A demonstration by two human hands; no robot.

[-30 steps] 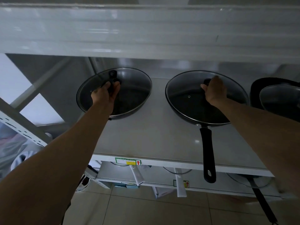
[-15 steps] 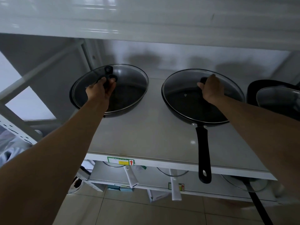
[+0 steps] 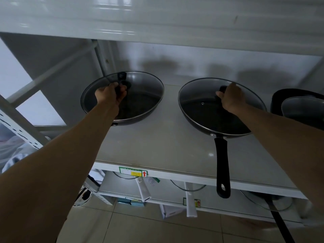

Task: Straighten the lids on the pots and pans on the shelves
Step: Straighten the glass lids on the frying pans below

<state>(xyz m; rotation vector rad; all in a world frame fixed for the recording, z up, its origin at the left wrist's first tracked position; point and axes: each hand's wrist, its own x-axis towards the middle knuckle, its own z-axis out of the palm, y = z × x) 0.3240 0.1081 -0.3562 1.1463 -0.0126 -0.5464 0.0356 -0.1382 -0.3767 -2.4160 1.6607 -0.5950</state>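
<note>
Two dark pans with glass lids stand on the white shelf. My left hand grips the black knob of the left glass lid, which lies on the left pan and looks shifted toward the left. My right hand closes over the knob of the right glass lid on the frying pan, whose black handle sticks out past the shelf's front edge. At the far right a third dark pan carries a glass lid, partly cut off by the frame.
An upper shelf hangs close above the pans. A slanted white brace and a slotted upright stand at the left. The lower shelf holds more lids and white and black pan handles. Below lies a tiled floor.
The view has shifted, so the pans sit slightly lower and farther right in frame. Both hands stay on the lid knobs; the left lid seems nudged slightly leftward on its pan.
</note>
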